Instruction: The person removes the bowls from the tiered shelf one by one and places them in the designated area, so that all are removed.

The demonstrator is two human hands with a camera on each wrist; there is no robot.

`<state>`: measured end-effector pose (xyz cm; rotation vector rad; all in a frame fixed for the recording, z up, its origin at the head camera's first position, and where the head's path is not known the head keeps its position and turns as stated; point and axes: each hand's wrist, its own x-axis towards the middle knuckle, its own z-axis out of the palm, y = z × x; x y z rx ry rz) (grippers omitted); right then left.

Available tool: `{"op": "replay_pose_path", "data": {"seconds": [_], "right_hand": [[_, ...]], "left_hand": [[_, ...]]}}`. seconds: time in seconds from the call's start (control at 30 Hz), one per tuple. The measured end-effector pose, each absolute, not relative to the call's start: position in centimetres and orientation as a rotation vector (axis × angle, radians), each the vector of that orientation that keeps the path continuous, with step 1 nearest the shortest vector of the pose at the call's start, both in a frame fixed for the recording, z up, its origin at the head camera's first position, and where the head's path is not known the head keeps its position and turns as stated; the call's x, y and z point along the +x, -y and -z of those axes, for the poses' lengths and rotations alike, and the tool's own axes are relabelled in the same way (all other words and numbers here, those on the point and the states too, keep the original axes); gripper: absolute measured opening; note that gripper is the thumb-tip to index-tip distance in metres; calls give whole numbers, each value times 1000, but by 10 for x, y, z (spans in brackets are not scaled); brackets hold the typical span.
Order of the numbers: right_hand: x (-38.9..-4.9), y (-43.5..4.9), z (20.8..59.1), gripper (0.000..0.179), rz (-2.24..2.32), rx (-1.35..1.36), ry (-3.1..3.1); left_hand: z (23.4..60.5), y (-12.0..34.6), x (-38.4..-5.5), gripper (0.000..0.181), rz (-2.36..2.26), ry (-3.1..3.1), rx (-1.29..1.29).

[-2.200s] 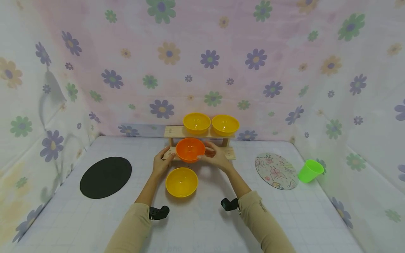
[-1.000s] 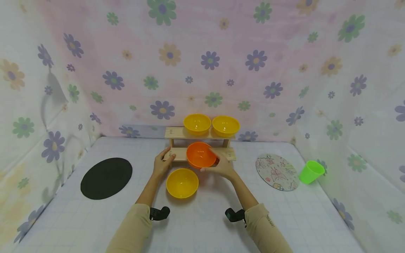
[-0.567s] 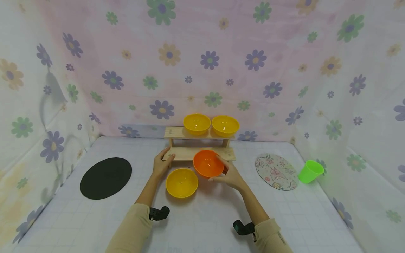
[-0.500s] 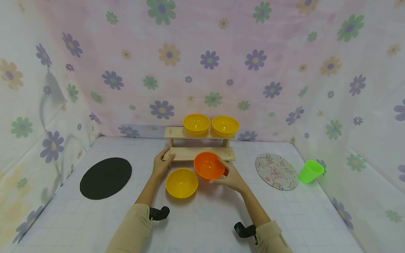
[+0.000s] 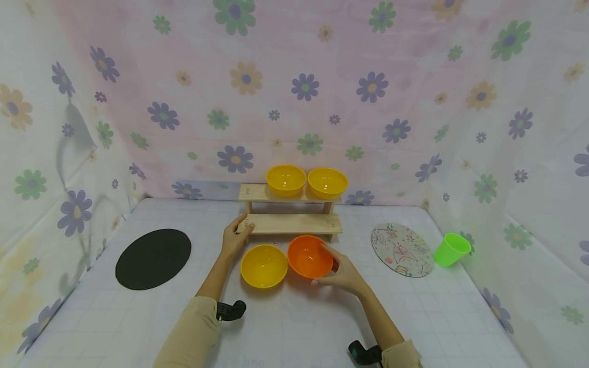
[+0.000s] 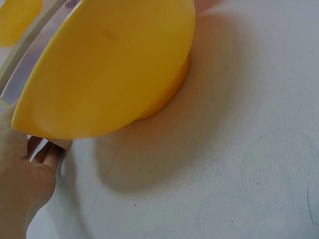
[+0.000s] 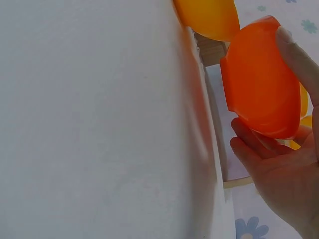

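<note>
R fingers (image 7: 247, 152), pt. hidden, behind orange bowl (image 7: 261, 79)

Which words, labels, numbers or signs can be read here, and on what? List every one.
No text can be read with certainty.
Wooden rack: small dark marks near the board ends, too small to read.
White table covering: faint lettering along the head view's bottom edge, too blurred to quote.
Orange bowl, green cup: no lettering seen.
</note>
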<state>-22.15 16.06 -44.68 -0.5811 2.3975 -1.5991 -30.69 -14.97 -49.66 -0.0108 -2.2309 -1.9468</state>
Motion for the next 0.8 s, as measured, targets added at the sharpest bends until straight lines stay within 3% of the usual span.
{"op": "replay_pose_path", "data": {"seconds": [0.27, 0.8], "right_hand": [[-230, -170, 483, 93, 1602, -555, -2385], [-230, -173, 488, 93, 1525, -537, -2423]], "left_hand": [[484, 149, -299, 53, 1959, 2253, 5], [493, 148, -305, 55, 1964, 2239, 8]]}}
